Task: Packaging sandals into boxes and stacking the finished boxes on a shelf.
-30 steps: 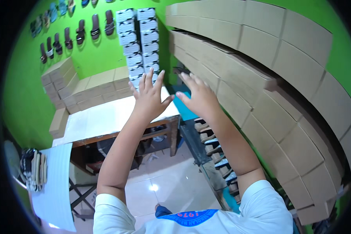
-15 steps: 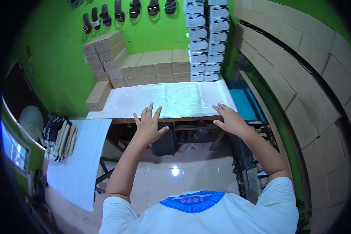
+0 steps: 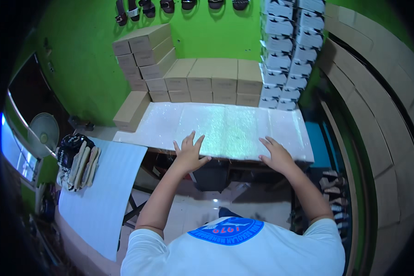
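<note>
My left hand is held out over the front edge of the work table, its fingers spread and nothing in it. Farther right, my right hand is likewise stretched out with its fingers apart, empty too. Beneath and beyond both hands lies the table, covered with a shiny, clear sheet over white. Whether my fingertips touch the sheet, I cannot tell. Several brown cardboard boxes are stacked along the table's back, and a single brown box lies at its left end.
Two tall stacks of white boxes rise at the back right. To the left, a side table bears a pile of folded material; a fan stands behind it. Shelves of brown boxes line the right. Sandals hang on the green wall.
The view has shifted and the table now appears nearer. Both my hands stay outstretched and empty, now farther over the table's front edge. A dark foot shape now shows below.
</note>
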Tool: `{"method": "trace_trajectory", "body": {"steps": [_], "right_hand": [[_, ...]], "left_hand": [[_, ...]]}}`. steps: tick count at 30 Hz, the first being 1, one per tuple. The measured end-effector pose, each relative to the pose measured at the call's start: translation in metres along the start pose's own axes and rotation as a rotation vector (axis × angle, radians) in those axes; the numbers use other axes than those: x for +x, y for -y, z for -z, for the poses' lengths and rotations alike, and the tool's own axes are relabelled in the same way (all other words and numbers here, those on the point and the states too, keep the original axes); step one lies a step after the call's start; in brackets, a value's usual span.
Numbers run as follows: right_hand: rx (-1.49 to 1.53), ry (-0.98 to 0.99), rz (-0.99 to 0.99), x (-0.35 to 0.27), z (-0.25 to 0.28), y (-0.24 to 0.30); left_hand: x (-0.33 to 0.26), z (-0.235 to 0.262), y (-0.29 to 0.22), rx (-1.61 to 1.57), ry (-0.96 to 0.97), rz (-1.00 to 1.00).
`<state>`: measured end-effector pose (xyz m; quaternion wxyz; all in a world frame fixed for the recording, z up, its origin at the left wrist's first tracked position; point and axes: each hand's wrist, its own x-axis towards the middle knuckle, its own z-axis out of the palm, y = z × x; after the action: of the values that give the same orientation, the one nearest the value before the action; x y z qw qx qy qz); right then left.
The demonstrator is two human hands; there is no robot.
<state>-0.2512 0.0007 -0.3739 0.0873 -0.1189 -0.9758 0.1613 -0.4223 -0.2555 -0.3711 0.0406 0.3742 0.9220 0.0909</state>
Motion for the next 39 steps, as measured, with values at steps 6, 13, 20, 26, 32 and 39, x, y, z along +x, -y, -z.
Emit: {"method": "trace_trajectory", "body": {"steps": [6, 13, 20, 26, 32, 39], "right_hand": [[0.125, 0.014, 0.008, 0.079, -0.037, -0.008], [0.163, 0.063, 0.122, 0.169, -0.089, 0.035], [0.133, 0.111, 0.264, 0.245, -0.139, 0.121], [0.257, 0.212, 0.324, 0.318, -0.203, 0.192], [0.253, 0.445, 0.365, 0.386, -0.262, 0.263], [0.54, 0.647, 0.148, 0.45, -0.325, 0.321]], "left_hand": [[0.058, -0.015, 0.042, -0.06, 0.024, 0.064], [0.09, -0.026, 0.1, -0.139, 0.029, 0.172], [0.107, -0.021, 0.201, -0.175, 0.032, 0.265], [0.125, -0.006, 0.333, -0.183, -0.045, 0.389], [0.157, -0.013, 0.496, -0.149, -0.282, 0.601], [0.175, -0.03, 0.58, -0.517, -0.412, 0.579]]}}
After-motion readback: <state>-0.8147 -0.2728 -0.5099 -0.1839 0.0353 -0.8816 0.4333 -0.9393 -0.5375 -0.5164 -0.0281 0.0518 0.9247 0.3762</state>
